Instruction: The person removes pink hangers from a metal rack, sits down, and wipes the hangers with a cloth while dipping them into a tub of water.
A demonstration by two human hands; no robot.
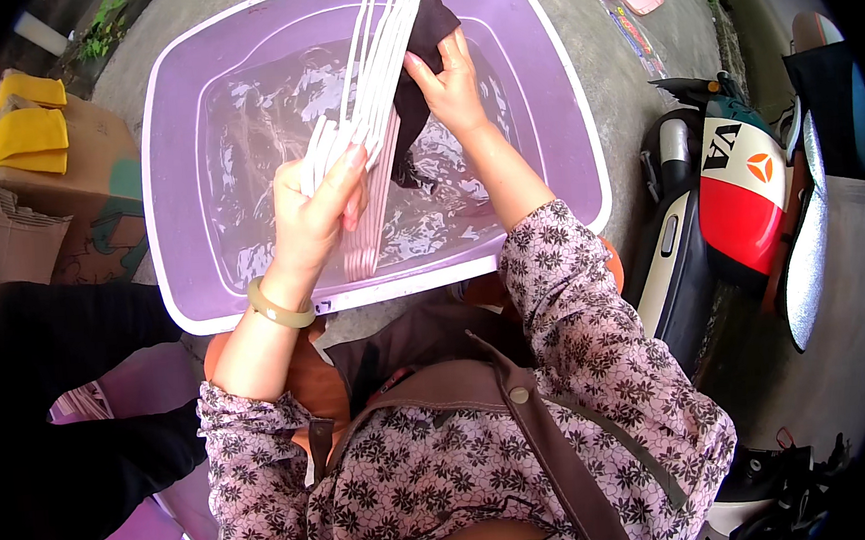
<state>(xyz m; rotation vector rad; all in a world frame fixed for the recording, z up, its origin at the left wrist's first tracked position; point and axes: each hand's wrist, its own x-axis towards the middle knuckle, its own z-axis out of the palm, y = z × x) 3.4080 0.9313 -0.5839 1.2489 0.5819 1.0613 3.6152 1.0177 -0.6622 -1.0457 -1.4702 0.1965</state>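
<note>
left hand (pixel 315 200) is curled up in a tight fist-type grip, thumb laid across the front and pointing up and to the right, with the left forearm (pixel 256 361) slanting up behind it. right hand (pixel 452 90) sits higher and farther forward, fingers reaching ahead, thumb angled off left, and the right forearm (pixel 512 172) leans inward.

Tub (pixel 179 157): smooth plastic, slight sheen
White rods (pixel 390 62): smooth, plastic-looking
Dark cloth (pixel 428 21): matt fabric
Water (pixel 261 111): glossy
Ground (pixel 591 68): rough concrete
</note>
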